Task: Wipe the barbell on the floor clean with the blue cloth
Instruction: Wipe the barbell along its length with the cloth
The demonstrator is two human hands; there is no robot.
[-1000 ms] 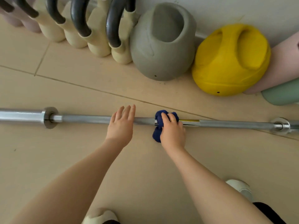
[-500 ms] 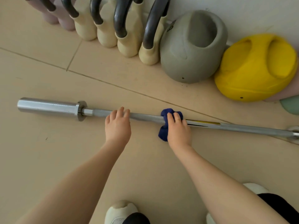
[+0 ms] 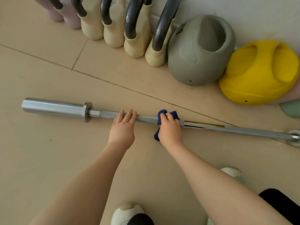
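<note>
Your right hand [image 3: 170, 130] curls around the blue cloth [image 3: 159, 120], bunching it on the shaft of the barbell [image 3: 53, 107]. Your left hand [image 3: 122, 130] lies just beside it, fingers straight and flat on the shaft. The barbell lies on the tiled floor [image 3: 40, 159]. Beyond it, a grey kettlebell [image 3: 199, 52] and a yellow kettlebell [image 3: 259, 73] sit against the wall.

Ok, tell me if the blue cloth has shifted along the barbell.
Yes. The blue cloth, gripped by the right hand, has slid left along the barbell, away from its yellow strip.
</note>
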